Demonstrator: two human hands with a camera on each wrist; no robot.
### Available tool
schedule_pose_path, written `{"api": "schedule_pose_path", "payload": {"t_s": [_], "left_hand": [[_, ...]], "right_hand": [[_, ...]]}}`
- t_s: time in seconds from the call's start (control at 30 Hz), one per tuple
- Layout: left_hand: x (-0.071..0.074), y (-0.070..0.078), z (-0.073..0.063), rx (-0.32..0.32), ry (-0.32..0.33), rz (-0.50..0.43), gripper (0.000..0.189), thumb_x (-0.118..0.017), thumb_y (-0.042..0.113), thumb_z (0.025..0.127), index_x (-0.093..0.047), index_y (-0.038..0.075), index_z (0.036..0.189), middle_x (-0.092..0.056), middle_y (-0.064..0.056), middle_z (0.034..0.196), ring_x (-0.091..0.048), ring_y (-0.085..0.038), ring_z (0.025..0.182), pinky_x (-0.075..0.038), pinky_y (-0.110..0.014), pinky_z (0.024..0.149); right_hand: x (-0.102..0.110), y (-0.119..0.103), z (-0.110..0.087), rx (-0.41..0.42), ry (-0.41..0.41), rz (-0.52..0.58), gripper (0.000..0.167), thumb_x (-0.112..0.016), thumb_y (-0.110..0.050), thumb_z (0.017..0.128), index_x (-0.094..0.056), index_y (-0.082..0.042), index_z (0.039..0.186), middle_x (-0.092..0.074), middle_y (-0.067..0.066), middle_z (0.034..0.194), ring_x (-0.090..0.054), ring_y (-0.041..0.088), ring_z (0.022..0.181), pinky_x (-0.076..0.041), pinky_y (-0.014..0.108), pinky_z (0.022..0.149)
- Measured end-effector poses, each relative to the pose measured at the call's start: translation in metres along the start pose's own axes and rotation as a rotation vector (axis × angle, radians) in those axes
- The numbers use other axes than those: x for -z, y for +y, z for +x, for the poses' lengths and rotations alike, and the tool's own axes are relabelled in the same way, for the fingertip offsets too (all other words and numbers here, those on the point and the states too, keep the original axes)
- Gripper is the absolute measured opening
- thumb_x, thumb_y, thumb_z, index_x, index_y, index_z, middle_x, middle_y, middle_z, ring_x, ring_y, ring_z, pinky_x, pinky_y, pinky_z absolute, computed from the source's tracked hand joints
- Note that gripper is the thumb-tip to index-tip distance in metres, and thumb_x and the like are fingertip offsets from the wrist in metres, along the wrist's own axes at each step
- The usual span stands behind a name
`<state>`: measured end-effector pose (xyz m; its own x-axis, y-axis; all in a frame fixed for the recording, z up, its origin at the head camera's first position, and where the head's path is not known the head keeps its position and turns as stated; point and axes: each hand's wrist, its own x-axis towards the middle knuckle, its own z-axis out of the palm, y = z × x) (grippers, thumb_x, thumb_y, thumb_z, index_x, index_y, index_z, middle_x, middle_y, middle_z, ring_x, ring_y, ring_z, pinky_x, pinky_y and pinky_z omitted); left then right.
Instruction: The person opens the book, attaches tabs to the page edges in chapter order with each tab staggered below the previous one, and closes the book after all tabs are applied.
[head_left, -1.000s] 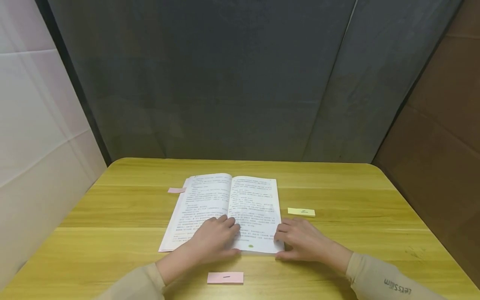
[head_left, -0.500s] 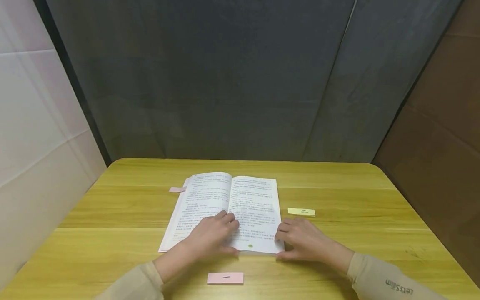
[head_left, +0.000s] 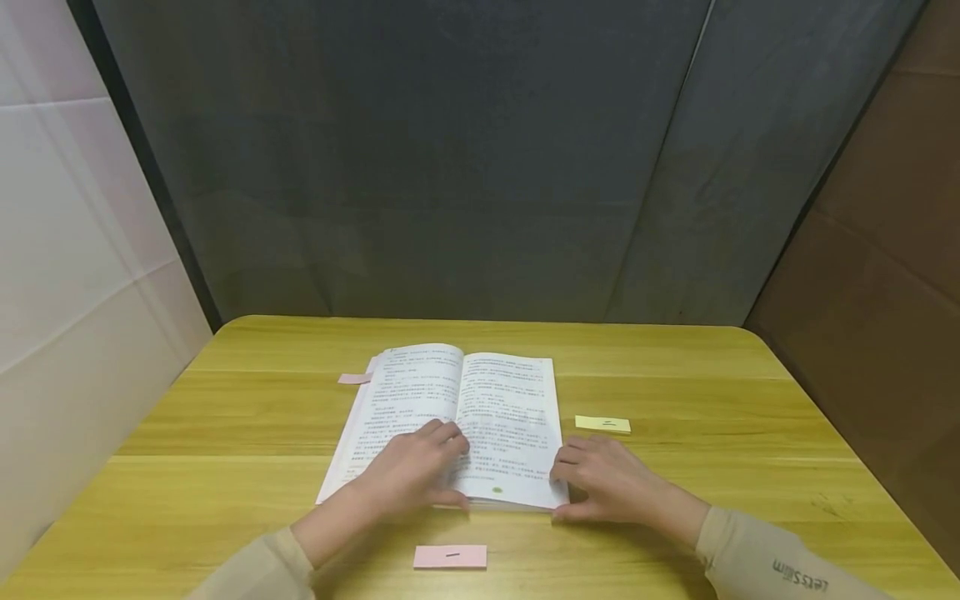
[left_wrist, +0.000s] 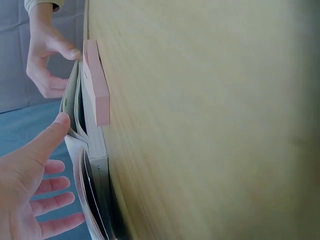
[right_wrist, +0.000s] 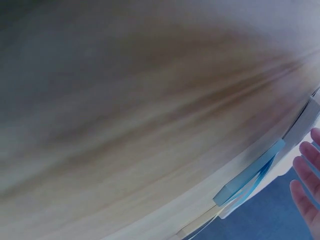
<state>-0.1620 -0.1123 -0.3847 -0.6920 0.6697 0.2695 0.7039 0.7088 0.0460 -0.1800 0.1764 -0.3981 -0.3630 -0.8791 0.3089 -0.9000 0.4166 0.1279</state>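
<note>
An open book (head_left: 510, 404) lies on the wooden surface (head_left: 262, 400), its spine running roughly from 12 to 6 o'clock and the left page arching up beside it. At about 7 o'clock on the book, the left hand (head_left: 415, 463) is over the lower left page, fingertips close to the spine and thumb by the near edge; the left wrist view shows its fingers straight and spread. The right hand (head_left: 596, 475) is at 4 o'clock, bent fingers at the right page's outer edge and thumb by the near corner; whether it pinches the paper I cannot tell. The two hands stay well apart. A pink tab (head_left: 354, 379) juts past the left edge toward 10 o'clock. At 3 o'clock a yellow paper pad (head_left: 602, 424) lies just beside the right hand, leaving a narrow gap to the page edge. At 6 o'clock a pink paper pad (head_left: 450, 557) lies across a strip of wood from the book's near edge. Toward 9 o'clock and beyond the yellow paper pad, wood stretches wide to the side edges; toward 12, a shallower band reaches the far edge, where a dark grey panel (head_left: 420, 167) rises.
</note>
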Motion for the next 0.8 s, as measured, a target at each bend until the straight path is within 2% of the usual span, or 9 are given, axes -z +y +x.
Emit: {"api": "schedule_pose_path", "payload": {"t_s": [0.33, 0.6, 0.7, 0.8], "left_hand": [[0.0, -0.006, -0.006, 0.011, 0.077, -0.026, 0.057, -0.068, 0.056, 0.061, -0.054, 0.015, 0.097, -0.05, 0.006, 0.094, -0.049, -0.011, 0.083, -0.045, -0.028, 0.059], [0.001, -0.007, -0.009, 0.016, 0.063, -0.076, 0.056, -0.067, 0.053, 0.065, -0.052, 0.014, 0.102, -0.049, 0.004, 0.101, -0.049, -0.012, 0.087, -0.046, -0.03, 0.063], [0.002, -0.006, -0.01, 0.001, 0.066, -0.065, 0.055, -0.067, 0.049, 0.069, -0.051, 0.015, 0.109, -0.049, 0.003, 0.108, -0.049, -0.013, 0.094, -0.045, -0.031, 0.067], [0.003, -0.005, -0.012, -0.049, 0.106, -0.027, 0.054, -0.065, 0.039, 0.071, -0.049, 0.015, 0.116, -0.047, 0.001, 0.116, -0.048, -0.015, 0.1, -0.045, -0.033, 0.07]], "right_hand": [[0.001, -0.001, 0.0, -0.006, 0.005, 0.012, 0.04, -0.058, -0.057, 0.072, -0.062, -0.018, 0.08, -0.054, -0.009, 0.081, -0.047, 0.007, 0.073, -0.038, 0.02, 0.055], [0.0, -0.001, 0.0, -0.008, 0.021, 0.018, 0.04, -0.06, -0.057, 0.072, -0.062, -0.018, 0.078, -0.054, -0.009, 0.079, -0.047, 0.006, 0.072, -0.04, 0.022, 0.055], [0.0, 0.0, 0.0, -0.007, 0.021, 0.018, 0.04, -0.059, -0.057, 0.071, -0.063, -0.018, 0.079, -0.054, -0.009, 0.079, -0.047, 0.006, 0.072, -0.04, 0.022, 0.055], [0.0, 0.0, 0.0, -0.004, 0.017, 0.011, 0.041, -0.059, -0.058, 0.072, -0.062, -0.018, 0.078, -0.054, -0.009, 0.078, -0.047, 0.007, 0.072, -0.039, 0.022, 0.055]]}}
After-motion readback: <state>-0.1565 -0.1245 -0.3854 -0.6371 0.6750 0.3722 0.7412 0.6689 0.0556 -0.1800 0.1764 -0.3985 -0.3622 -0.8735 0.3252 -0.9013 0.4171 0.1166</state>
